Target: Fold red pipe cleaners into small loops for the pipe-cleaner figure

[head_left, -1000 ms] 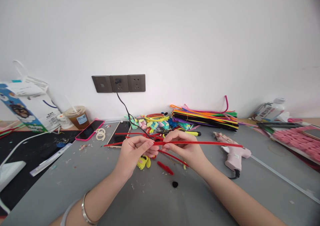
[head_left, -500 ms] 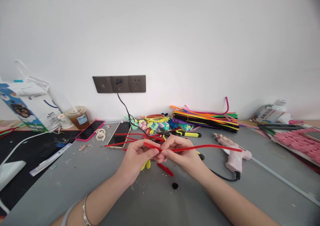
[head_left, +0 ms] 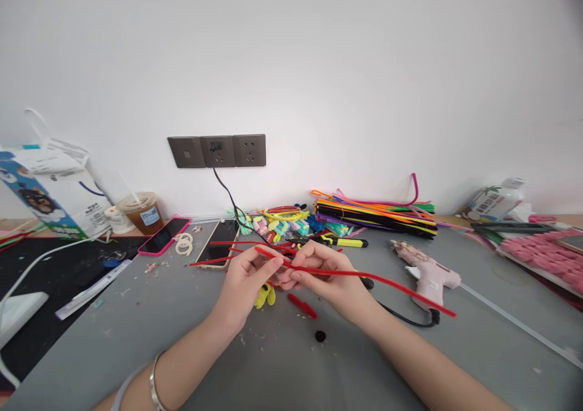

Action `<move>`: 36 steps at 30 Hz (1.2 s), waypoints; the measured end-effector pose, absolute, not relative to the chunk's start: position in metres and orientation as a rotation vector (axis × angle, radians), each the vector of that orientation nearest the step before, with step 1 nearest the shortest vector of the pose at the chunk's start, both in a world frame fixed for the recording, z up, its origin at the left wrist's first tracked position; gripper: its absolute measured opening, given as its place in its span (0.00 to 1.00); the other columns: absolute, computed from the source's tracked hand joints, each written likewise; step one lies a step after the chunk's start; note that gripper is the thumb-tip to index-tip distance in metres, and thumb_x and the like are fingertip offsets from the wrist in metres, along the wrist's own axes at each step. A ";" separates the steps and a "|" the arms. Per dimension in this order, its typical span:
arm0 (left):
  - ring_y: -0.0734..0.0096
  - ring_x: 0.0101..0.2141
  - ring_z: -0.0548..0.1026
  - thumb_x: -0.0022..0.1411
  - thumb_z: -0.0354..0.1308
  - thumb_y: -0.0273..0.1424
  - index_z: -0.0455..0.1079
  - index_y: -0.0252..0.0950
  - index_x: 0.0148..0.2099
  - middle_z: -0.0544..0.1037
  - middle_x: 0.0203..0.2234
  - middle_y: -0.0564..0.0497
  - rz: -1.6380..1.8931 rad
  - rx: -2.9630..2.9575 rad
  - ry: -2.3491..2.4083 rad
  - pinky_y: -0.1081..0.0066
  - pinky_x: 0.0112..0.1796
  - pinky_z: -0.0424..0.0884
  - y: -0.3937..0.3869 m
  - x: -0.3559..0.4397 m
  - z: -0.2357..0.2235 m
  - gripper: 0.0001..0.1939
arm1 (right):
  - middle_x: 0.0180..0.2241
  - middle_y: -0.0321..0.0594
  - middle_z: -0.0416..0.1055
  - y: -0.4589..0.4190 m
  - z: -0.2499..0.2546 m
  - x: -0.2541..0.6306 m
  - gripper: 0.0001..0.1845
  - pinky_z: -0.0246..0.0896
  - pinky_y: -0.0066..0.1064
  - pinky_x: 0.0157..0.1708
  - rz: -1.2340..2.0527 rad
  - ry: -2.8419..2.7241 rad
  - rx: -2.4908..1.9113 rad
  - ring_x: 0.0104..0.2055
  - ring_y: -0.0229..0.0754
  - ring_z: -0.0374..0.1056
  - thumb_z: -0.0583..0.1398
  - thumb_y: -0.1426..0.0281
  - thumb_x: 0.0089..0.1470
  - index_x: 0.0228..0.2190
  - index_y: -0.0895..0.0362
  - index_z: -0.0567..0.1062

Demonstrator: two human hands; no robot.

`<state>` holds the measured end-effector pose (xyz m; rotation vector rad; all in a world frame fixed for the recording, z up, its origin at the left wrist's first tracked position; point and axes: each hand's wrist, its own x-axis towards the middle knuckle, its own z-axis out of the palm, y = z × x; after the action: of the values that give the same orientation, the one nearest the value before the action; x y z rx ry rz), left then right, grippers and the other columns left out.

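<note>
Between both hands runs a red pipe cleaner [head_left: 387, 279], its long free end sloping down to the right. My left hand [head_left: 248, 283] pinches it near its short left end, thumb on top. Close beside it, my right hand [head_left: 330, 274] has thumb and fingers closed on the same pipe cleaner. Fingers hide the part where the two hands meet. Below them on the grey table lie a folded red piece [head_left: 302, 306], a fuzzy yellow piece [head_left: 265, 296] and a small black pompom [head_left: 320, 336]. More red pipe cleaners [head_left: 214, 260] lie behind the left hand.
A pink glue gun [head_left: 430, 277] with a glue stick rests at the right. Behind are yellow-handled pliers [head_left: 348, 242] and a bundle of coloured pipe cleaners [head_left: 376, 217]. At the left stand a drink cup [head_left: 141, 213] and a pink-cased phone [head_left: 164, 237]. A black cord [head_left: 223, 186] hangs from the socket.
The pipe cleaner's right end has swung down, from nearly level to sloping across the glue gun's handle. Its left end has shifted slightly up and left. Both hands keep their grip.
</note>
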<state>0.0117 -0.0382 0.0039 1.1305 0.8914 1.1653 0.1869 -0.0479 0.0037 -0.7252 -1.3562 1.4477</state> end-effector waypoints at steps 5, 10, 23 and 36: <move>0.75 0.27 0.75 0.52 0.71 0.42 0.77 0.37 0.31 0.79 0.26 0.53 1.205 1.230 0.928 0.77 0.28 0.74 -0.037 0.011 0.007 0.14 | 0.33 0.45 0.82 -0.046 0.005 0.194 0.13 0.76 0.33 0.36 1.435 -1.410 -0.730 0.36 0.45 0.80 0.67 0.61 0.56 0.34 0.57 0.73; 0.74 0.24 0.74 0.50 0.72 0.40 0.79 0.37 0.31 0.78 0.22 0.52 1.197 1.258 0.946 0.74 0.28 0.74 -0.037 0.011 0.009 0.12 | 0.32 0.44 0.82 -0.044 0.004 0.198 0.13 0.74 0.31 0.33 1.416 -1.472 -0.731 0.33 0.42 0.80 0.66 0.61 0.58 0.33 0.58 0.73; 0.69 0.26 0.78 0.48 0.72 0.37 0.82 0.36 0.31 0.85 0.37 0.44 1.104 1.236 0.928 0.68 0.30 0.77 -0.036 0.009 0.011 0.10 | 0.31 0.42 0.81 -0.046 0.010 0.201 0.10 0.72 0.31 0.37 1.502 -1.521 -0.592 0.34 0.40 0.78 0.63 0.64 0.62 0.33 0.56 0.68; 0.77 0.22 0.74 0.49 0.73 0.32 0.67 0.35 0.28 0.79 0.22 0.53 0.940 1.235 0.752 0.77 0.25 0.66 -0.039 0.010 0.009 0.16 | 0.32 0.35 0.70 -0.038 0.012 0.206 0.10 0.63 0.26 0.33 1.593 -1.558 -0.562 0.32 0.35 0.66 0.67 0.63 0.57 0.32 0.57 0.75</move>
<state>0.0101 -0.0389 0.0085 1.2349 0.7522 0.9404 0.2064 -0.0385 0.0125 -0.5619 -1.5580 1.5926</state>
